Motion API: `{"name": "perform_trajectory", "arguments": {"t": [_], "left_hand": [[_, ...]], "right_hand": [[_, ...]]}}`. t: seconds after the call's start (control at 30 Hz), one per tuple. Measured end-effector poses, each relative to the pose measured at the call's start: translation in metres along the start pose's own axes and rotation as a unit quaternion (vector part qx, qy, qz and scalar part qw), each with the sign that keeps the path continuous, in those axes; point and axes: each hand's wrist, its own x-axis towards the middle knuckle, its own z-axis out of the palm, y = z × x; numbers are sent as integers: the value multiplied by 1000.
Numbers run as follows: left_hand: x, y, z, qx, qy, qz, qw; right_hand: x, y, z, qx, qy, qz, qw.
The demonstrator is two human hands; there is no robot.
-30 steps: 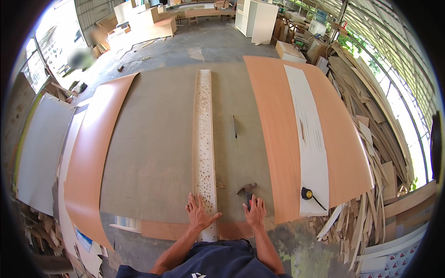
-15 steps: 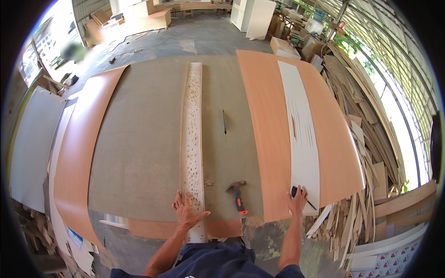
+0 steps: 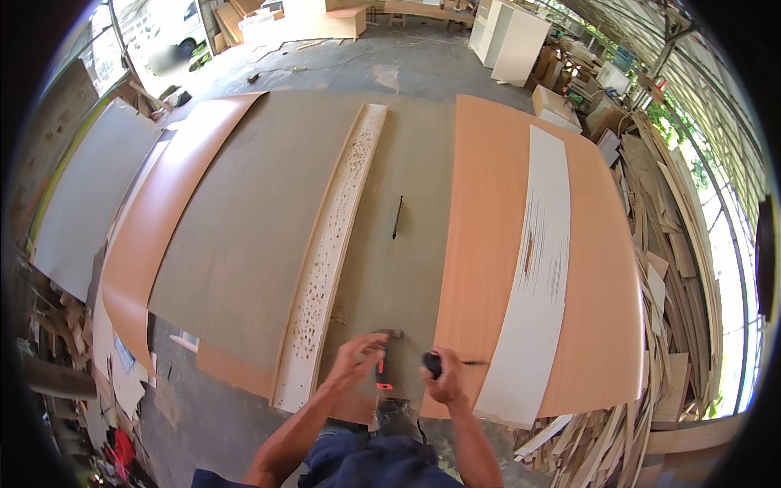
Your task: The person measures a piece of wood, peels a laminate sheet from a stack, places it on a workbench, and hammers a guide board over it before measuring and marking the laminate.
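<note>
My right hand (image 3: 445,379) is closed round a black tape measure (image 3: 432,364) above the near edge of the orange-brown sheet. A thin dark pencil-like stick (image 3: 473,363) juts from the same hand toward the right. My left hand (image 3: 355,363) holds nothing, its fingers apart and partly bent beside the hammer (image 3: 382,370). I cannot tell whether they touch it. The hammer, with its black and red handle, lies on the grey-brown board (image 3: 236,220). To its left is a long white strip (image 3: 313,305) full of holes or dark spots, lying slantwise.
A second thin dark stick (image 3: 398,218) lies farther up the board. A white strip (image 3: 537,268) with dark scratches rests on the orange-brown sheet (image 3: 480,203). Another curled sheet (image 3: 175,195) is at the left. Wood offcuts (image 3: 671,220) pile up along the right.
My left hand has left the spotted strip and moved right to the hammer. My right hand has come left off the white strip with the tape measure. The spotted strip now slants.
</note>
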Motion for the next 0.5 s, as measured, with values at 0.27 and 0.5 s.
{"name": "perform_trajectory", "arguments": {"t": [0.27, 0.5], "left_hand": [[12, 4, -9, 24, -38, -49, 998], [48, -9, -64, 111, -63, 6, 992]], "right_hand": [[49, -34, 47, 39, -87, -61, 994], [69, -8, 49, -35, -65, -25, 997]]}}
